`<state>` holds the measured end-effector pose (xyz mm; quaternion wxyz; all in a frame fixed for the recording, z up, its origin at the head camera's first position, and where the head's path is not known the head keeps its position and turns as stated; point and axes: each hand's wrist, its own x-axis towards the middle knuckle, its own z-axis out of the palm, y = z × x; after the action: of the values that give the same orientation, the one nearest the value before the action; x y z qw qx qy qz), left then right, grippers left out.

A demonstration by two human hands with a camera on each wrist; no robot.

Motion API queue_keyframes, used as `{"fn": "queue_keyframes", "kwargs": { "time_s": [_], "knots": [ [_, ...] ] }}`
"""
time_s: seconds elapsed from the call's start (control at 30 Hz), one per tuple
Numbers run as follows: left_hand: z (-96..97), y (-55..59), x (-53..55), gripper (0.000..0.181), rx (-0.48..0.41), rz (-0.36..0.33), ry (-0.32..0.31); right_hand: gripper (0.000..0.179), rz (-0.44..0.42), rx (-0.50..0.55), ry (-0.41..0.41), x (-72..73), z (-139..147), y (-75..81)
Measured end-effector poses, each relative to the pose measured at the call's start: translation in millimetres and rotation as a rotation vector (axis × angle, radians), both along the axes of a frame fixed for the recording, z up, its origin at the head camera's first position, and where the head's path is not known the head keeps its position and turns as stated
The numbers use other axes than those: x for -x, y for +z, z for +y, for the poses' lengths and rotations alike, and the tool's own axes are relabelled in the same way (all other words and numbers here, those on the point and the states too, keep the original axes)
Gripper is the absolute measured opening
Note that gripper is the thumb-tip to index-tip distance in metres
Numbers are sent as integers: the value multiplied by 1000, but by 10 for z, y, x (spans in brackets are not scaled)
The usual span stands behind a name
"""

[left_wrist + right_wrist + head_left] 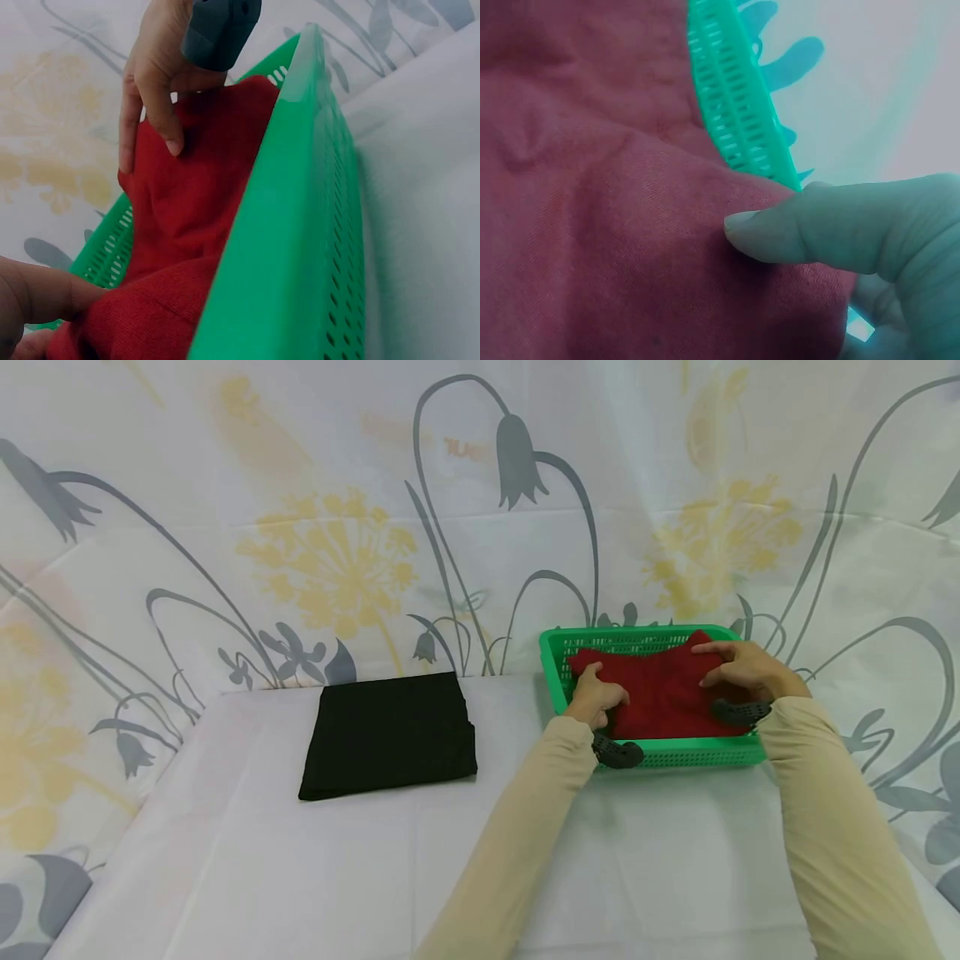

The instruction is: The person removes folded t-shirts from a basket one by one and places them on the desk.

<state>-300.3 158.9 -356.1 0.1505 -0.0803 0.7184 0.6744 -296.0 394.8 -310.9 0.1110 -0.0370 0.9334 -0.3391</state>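
A red cloth (652,693) lies inside a green plastic basket (675,752) on the right half of the table, its far right corner rising over the rim. My left hand (596,697) pinches the cloth at its left end; in the left wrist view a finger (56,292) presses on a bunched fold. At the opposite end, my right hand (750,668) grips the cloth, the thumb (780,232) on top and the other fingers mostly hidden behind the fabric. A folded black cloth (390,735) lies flat on the table, left of the basket and apart from both hands.
A white cover (300,877) spreads over the table. Behind it hangs a pale curtain (337,460) with grey and yellow flowers, close to the basket's far side. Dark devices are strapped at both wrists, near the basket's front rim.
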Motion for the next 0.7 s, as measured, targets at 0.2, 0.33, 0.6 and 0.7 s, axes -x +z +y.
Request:
{"fn": "queue_keyframes", "kwargs": {
  "time_s": [0.2,0.33,0.6,0.7],
  "knots": [
    [-45,92,-21,72,-18,20,-6,69,21,13,-3,-11,1,58],
    [-74,142,-28,71,-25,38,-17,70,35,23,-23,-17,18,80],
    [-161,211,-51,71,-38,92,-60,71,54,102,-72,-58,36,117],
    [-190,229,-56,72,-33,115,-78,72,56,104,-87,-81,35,132]
  ]
}}
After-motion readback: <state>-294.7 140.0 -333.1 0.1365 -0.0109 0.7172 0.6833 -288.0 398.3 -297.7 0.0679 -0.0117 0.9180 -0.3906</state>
